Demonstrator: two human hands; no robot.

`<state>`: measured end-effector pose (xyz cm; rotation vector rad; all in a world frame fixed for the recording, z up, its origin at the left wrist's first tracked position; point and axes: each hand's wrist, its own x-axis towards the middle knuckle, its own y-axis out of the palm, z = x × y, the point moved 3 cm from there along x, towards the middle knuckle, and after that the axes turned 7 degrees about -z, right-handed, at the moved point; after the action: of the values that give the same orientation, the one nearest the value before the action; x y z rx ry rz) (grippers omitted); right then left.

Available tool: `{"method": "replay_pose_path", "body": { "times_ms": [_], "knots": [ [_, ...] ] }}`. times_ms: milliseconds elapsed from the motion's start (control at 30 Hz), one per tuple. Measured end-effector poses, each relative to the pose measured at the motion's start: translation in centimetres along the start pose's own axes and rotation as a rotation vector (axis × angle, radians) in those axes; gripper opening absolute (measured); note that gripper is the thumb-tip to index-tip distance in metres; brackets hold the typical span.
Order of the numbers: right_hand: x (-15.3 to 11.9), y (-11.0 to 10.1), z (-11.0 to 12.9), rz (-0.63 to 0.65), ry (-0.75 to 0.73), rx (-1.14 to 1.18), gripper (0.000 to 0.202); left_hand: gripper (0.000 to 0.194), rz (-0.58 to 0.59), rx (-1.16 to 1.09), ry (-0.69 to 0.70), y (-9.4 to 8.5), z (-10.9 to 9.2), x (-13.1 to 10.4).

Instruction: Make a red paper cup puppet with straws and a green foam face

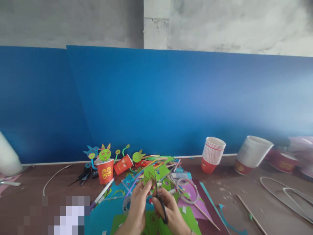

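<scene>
Between the thumb and fingers of my left hand (138, 204) is a piece of green paper (149, 174) with dark pointed lines drawn on it. My right hand (168, 209) grips black-handled scissors (161, 204), their blades upright against the right side of that paper. Below both hands lies a green sheet (153, 223) with drawn shapes, on top of a blue sheet (100, 215). Just beyond the hands is a heap of coloured pipe cleaners (156, 160) and paper scraps.
A red cup (106, 173) with a green paper face stands at the back left, beside a tipped red cup (123, 164). Stacked paper cups (213, 153) stand back right. Wooden sticks (251, 213) and a looped cable (283, 195) lie right. A blue panel (156, 101) rises behind.
</scene>
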<state>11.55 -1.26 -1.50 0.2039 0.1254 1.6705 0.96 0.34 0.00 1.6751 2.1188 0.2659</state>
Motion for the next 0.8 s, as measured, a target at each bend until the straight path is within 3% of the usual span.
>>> {"method": "replay_pose_path", "body": {
  "times_ms": [800],
  "knots": [
    [0.2,-0.5,-1.2,0.028,-0.003,-0.044,0.044,0.033,0.082,0.147,0.119,0.1,-0.9,0.2]
  ]
}}
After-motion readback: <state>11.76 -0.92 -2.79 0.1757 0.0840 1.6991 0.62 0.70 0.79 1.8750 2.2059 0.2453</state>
